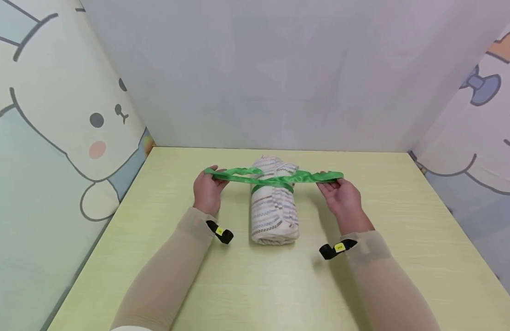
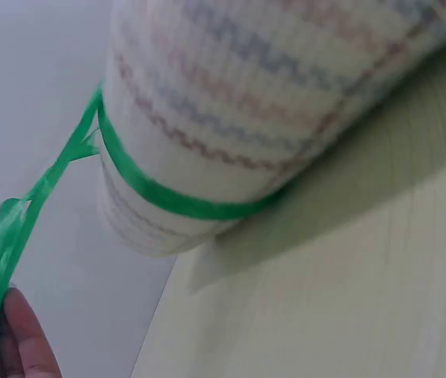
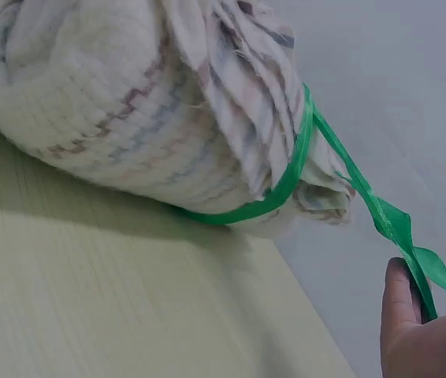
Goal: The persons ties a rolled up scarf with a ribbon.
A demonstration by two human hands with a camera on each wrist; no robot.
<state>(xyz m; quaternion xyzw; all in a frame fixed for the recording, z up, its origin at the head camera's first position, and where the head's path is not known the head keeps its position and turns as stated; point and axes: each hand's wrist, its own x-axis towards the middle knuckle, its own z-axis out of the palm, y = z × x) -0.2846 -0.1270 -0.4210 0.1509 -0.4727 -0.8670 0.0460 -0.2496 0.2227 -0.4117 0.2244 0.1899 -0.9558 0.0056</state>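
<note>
A rolled, cream-coloured cloth (image 1: 274, 216) with striped patterning lies lengthwise on the table. Around its upper part passes a green ribbon (image 1: 310, 177), crossed on top and drawn out to both sides. My left hand (image 1: 207, 191) grips one ribbon end left of the roll, and my right hand (image 1: 341, 197) grips the other end on the right. In the left wrist view the band circles the roll (image 2: 207, 118), and fingers (image 2: 30, 339) hold the ribbon. Loose folds of cloth (image 3: 243, 87) bulge beside the band in the right wrist view.
The pale wooden table (image 1: 255, 289) meets a plain whitish wall (image 1: 279, 69) at its far edge. Side panels with cartoon drawings (image 1: 60, 105) stand at left and right. Each wrist carries a small black camera (image 1: 221, 233) on a strap.
</note>
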